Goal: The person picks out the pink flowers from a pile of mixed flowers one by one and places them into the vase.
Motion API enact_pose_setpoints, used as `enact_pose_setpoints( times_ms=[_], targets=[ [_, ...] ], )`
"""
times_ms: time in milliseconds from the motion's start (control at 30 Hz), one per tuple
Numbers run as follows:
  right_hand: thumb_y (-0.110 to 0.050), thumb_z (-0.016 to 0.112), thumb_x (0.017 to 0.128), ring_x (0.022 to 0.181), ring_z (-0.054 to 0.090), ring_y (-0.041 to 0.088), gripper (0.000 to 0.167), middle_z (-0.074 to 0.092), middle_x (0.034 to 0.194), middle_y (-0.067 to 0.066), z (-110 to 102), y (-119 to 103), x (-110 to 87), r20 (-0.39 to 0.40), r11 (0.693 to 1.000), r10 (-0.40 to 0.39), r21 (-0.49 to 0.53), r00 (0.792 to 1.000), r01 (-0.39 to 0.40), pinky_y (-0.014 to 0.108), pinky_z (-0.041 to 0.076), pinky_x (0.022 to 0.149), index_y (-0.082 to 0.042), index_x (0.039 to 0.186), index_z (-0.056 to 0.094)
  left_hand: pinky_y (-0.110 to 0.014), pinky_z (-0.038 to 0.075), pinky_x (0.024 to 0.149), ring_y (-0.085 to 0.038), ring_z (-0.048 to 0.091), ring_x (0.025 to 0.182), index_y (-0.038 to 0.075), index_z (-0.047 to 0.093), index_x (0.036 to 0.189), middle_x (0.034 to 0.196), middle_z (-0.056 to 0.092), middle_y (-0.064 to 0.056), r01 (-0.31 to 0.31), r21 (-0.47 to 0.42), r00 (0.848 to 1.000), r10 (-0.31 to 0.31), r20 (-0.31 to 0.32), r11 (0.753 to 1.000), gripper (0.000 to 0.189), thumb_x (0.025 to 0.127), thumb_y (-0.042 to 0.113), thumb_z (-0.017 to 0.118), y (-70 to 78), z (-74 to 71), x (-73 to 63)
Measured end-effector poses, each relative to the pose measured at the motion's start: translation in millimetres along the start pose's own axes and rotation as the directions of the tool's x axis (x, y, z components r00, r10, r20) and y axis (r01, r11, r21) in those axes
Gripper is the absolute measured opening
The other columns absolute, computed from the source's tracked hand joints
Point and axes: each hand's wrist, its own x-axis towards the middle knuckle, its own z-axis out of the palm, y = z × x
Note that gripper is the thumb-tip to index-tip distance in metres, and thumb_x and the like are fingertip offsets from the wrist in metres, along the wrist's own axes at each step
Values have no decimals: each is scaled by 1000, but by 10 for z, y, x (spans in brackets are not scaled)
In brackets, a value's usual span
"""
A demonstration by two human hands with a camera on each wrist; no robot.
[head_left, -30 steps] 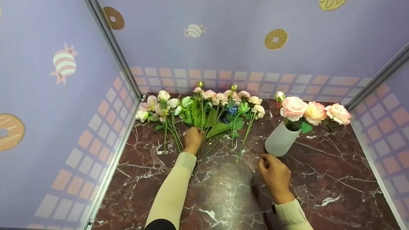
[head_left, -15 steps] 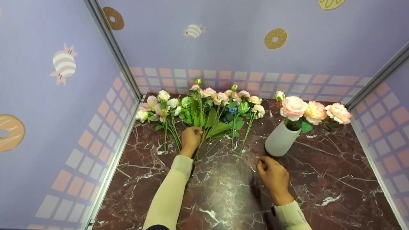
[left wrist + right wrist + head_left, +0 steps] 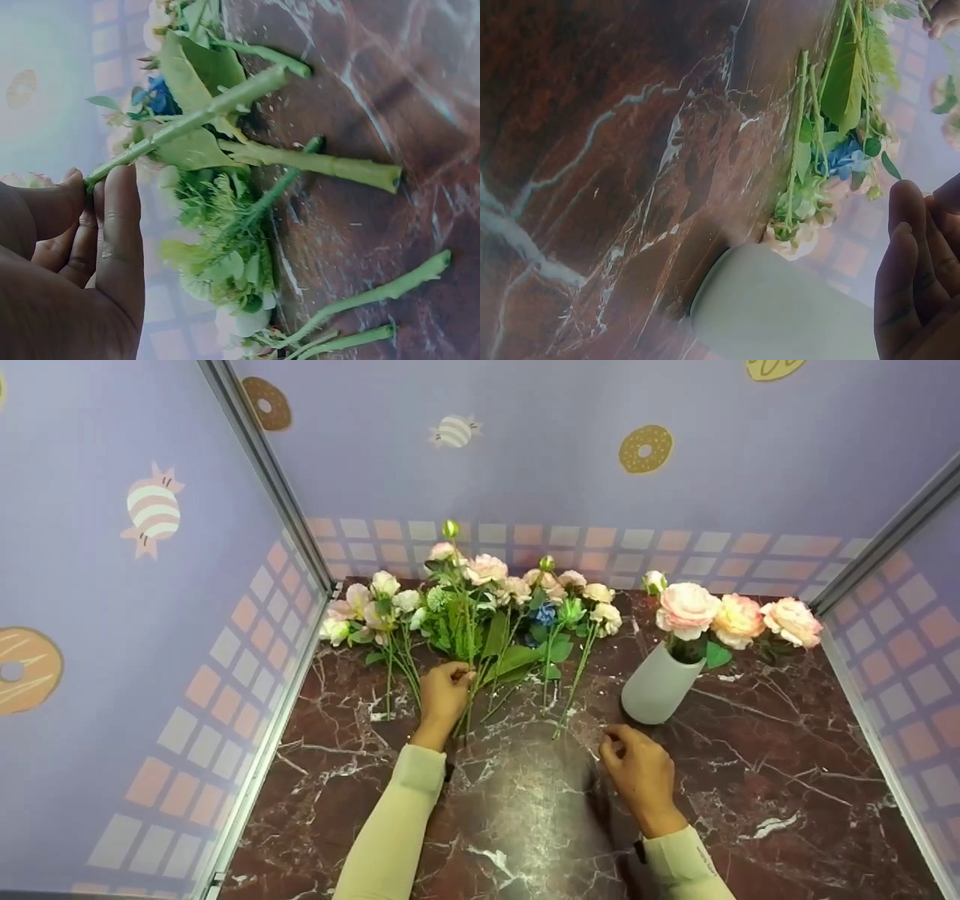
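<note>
My left hand (image 3: 444, 694) pinches the green stem (image 3: 191, 122) of a pink artificial flower between thumb and fingers. Its blooms (image 3: 486, 570) and upright bud (image 3: 450, 529) rise above the other flowers at the back. In the left wrist view the stem's cut end hangs clear of the tabletop. My right hand (image 3: 641, 769), fingers loosely bent, holds nothing. Just beyond it stands a white vase (image 3: 661, 688) with several large pink and peach roses (image 3: 688, 611) leaning out to the right.
More flowers lie along the back wall: white and pink lilies (image 3: 358, 604), green foliage (image 3: 454, 626), a blue flower (image 3: 545, 613) and cream blooms (image 3: 606, 619). Their stems point forward over the dark red marble tabletop (image 3: 525, 825). Patterned panels (image 3: 555, 450) enclose the left, back and right.
My left hand has lifted the pink flower and drawn it slightly left and toward me; its bud now stands higher. My right hand has shifted a little left, still holding nothing.
</note>
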Motion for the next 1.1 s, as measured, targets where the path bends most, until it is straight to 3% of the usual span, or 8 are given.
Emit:
enact_pose_setpoints(
  times_ms=[133,167,267,600,700,900,1100],
  targets=[
    [-3,82,91,69,79,29,14,84,85,7,-9,-2,24,19,1000,11,12,1000,-12,58,62,60,-11,103,85,-54,68,93,-32,82,91,3,88,113,103,87,-15,-16,-27,1000,15,-9,1000,14,103,12,84,63,-25,-98],
    [-3,81,91,69,79,30,14,84,85,8,-7,-6,35,19,1000,11,15,1000,-12,58,62,60,-11,103,85,-50,70,84,-32,83,90,3,88,114,104,87,-16,-16,-36,1000,16,-8,999,14,102,11,84,77,-31,-118],
    [-4,81,93,69,79,29,13,84,84,8,-5,-17,72,22,1000,10,25,1000,-10,57,62,61,-10,103,85,-44,71,77,-31,84,87,3,88,115,104,88,-16,-13,-55,1000,13,-4,998,16,102,11,85,126,-46,-170],
    [-7,77,98,72,80,29,14,85,85,7,-44,-102,235,95,995,57,80,994,-64,57,63,65,-11,107,87,-48,70,85,-30,84,93,6,88,116,105,88,-13,-16,-77,999,18,31,997,18,102,16,86,282,-61,-331],
    [-6,78,98,71,79,25,15,85,85,6,-71,-175,324,118,988,56,136,991,-73,48,64,65,-12,108,87,-47,71,85,-29,84,93,6,89,115,104,88,-13,-41,-87,998,45,37,995,16,101,15,86,305,-47,-381],
    [-5,78,102,72,76,15,14,86,90,9,-134,-327,508,242,934,102,310,965,-177,21,58,63,-8,113,87,-49,71,86,-31,85,93,5,89,113,105,89,-14,-80,-94,995,85,43,992,16,99,14,88,343,-39,-480],
    [-7,77,107,74,79,21,13,86,96,17,-146,-494,658,335,867,133,417,933,-273,17,58,63,-5,117,85,-46,72,85,-28,85,92,7,90,112,104,89,-12,-67,-97,995,74,67,993,16,99,17,89,373,-9,-574]
  ],
)
